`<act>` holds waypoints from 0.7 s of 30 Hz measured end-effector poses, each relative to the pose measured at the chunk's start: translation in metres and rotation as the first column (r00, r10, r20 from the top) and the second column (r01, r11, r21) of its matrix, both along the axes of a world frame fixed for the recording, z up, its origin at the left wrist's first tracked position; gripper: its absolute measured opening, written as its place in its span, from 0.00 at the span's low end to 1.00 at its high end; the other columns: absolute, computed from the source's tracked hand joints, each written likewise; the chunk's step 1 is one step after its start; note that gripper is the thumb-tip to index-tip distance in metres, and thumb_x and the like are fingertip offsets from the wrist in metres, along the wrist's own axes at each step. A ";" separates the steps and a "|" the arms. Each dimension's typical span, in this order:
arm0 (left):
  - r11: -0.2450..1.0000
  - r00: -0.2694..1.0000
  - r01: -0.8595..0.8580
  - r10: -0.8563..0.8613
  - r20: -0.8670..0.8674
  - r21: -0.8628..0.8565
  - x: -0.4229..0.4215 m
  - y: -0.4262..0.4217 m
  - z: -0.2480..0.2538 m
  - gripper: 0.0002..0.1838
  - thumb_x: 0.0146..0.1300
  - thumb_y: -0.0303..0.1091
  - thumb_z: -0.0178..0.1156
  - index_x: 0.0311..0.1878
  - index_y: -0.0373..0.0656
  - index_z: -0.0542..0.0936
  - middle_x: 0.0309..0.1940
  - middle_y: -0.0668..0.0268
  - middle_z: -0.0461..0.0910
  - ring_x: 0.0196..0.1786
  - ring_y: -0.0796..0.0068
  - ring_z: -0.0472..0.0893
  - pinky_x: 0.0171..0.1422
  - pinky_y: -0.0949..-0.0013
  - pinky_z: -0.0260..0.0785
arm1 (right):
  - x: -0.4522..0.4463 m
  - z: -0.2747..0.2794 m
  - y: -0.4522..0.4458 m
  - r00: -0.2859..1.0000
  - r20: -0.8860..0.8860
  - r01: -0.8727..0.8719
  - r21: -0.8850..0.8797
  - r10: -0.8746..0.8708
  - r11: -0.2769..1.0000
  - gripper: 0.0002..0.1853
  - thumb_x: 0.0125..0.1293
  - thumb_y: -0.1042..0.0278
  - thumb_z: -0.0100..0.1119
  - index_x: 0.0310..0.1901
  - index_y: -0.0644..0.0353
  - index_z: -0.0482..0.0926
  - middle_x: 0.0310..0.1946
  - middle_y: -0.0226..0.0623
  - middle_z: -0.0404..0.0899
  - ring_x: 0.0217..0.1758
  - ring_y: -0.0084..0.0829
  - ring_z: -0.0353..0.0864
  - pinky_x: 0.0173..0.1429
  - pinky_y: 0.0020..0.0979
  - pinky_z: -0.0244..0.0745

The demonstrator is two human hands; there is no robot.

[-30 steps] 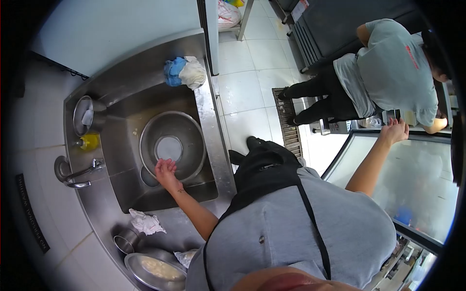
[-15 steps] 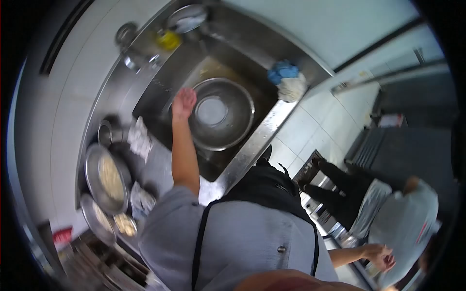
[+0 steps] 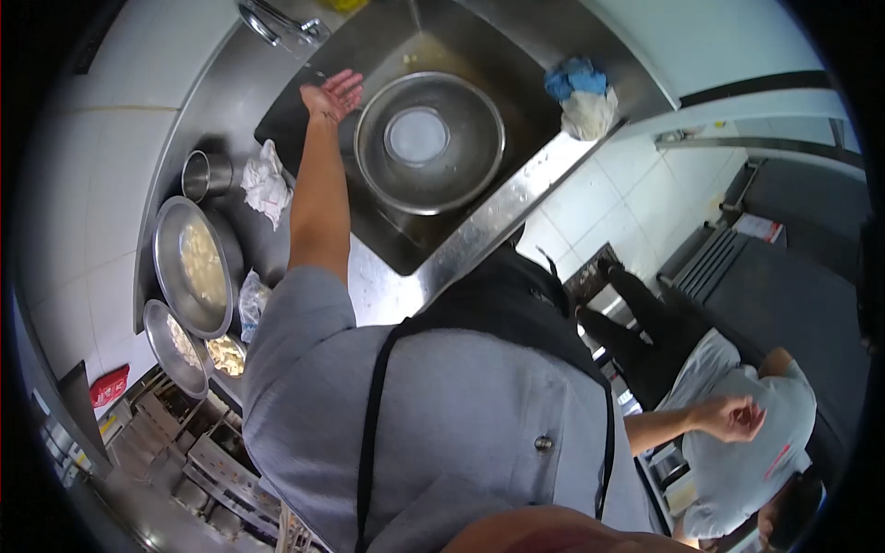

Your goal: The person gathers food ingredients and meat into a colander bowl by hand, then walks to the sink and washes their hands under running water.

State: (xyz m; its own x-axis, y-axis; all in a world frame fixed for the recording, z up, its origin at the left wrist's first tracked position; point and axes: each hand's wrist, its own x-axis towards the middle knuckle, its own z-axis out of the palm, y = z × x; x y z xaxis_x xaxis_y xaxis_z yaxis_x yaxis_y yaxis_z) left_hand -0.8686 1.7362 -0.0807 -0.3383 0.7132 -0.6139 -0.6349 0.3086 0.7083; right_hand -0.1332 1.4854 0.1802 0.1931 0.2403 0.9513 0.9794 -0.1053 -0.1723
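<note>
My left hand (image 3: pixel 332 96) is open, palm up and fingers spread, over the left edge of the metal sink (image 3: pixel 387 235). It holds nothing and is just below the chrome faucet (image 3: pixel 293 28). Beside it in the sink sits a large round steel bowl (image 3: pixel 392 184), with a pale round patch at its bottom. My right hand (image 3: pixel 733 419) is out to my right, away from the sink. Its fingers are loosely curled and slightly apart, with nothing visible in them.
Blue and white cloths (image 3: pixel 588 112) lie on the sink's right corner. On the left counter are a crumpled white cloth (image 3: pixel 267 184), a steel cup (image 3: pixel 205 175) and bowls of pale food (image 3: pixel 195 267). Another person (image 3: pixel 747 424) is close behind my right hand.
My left hand has moved toward the faucet and turned palm up, its fingers now spread. The view has shifted, so the sink and bowl appear higher. My right hand stays out to the side.
</note>
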 end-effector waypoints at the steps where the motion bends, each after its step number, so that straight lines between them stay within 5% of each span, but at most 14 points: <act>1: 1.000 1.000 -0.015 0.015 0.002 0.019 0.004 -0.005 0.000 0.35 0.70 0.47 0.22 0.63 0.32 0.69 0.61 0.47 0.74 0.56 0.48 0.74 0.59 0.52 0.66 | -0.004 0.000 0.000 0.998 -0.056 -0.024 -0.057 0.021 0.998 0.16 0.63 0.78 0.61 0.52 0.67 0.71 0.34 0.39 0.78 0.33 0.27 0.77 0.39 0.27 0.77; 5: 0.977 0.982 -0.188 0.187 0.015 0.103 0.003 -0.008 -0.019 0.34 0.68 0.45 0.25 0.62 0.28 0.69 0.62 0.47 0.72 0.59 0.46 0.72 0.60 0.51 0.65 | -0.021 -0.009 0.000 0.966 -0.222 -0.173 -0.181 0.131 0.968 0.16 0.63 0.82 0.56 0.53 0.68 0.72 0.34 0.38 0.78 0.36 0.26 0.78 0.42 0.25 0.76; 9: 0.985 0.988 -0.136 0.128 0.082 0.107 -0.013 -0.006 -0.034 0.32 0.68 0.44 0.29 0.62 0.28 0.67 0.64 0.46 0.69 0.61 0.46 0.71 0.62 0.50 0.65 | -0.050 -0.011 -0.012 0.970 -0.241 -0.150 -0.434 0.046 0.888 0.19 0.66 0.76 0.59 0.59 0.61 0.73 0.42 0.34 0.80 0.37 0.22 0.78 0.37 0.23 0.73; 14: 0.993 0.997 -0.037 0.045 -0.070 0.110 -0.013 -0.014 -0.044 0.28 0.66 0.35 0.35 0.68 0.32 0.61 0.67 0.44 0.64 0.65 0.44 0.69 0.64 0.47 0.66 | -0.055 -0.016 -0.044 0.956 -0.291 -0.154 -0.609 -0.038 0.778 0.20 0.68 0.73 0.59 0.61 0.57 0.74 0.43 0.33 0.81 0.35 0.19 0.75 0.36 0.20 0.71; 21: 0.987 0.990 0.139 -0.141 -0.018 -0.078 -0.016 -0.020 -0.077 0.17 0.64 0.31 0.45 0.55 0.37 0.64 0.60 0.45 0.72 0.64 0.49 0.72 0.65 0.50 0.68 | -0.072 -0.024 -0.074 0.911 -0.397 -0.241 -0.730 -0.110 0.640 0.14 0.68 0.75 0.56 0.54 0.58 0.79 0.36 0.35 0.82 0.36 0.21 0.79 0.37 0.23 0.74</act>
State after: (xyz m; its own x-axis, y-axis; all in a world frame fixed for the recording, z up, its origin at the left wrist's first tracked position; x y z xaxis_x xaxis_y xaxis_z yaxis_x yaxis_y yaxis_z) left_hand -0.8849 1.7160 -0.1578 -0.2534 0.7061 -0.6612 -0.5650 0.4468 0.6937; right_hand -0.2048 1.4112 0.1558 0.4361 0.8560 0.2777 0.8603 -0.3060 -0.4078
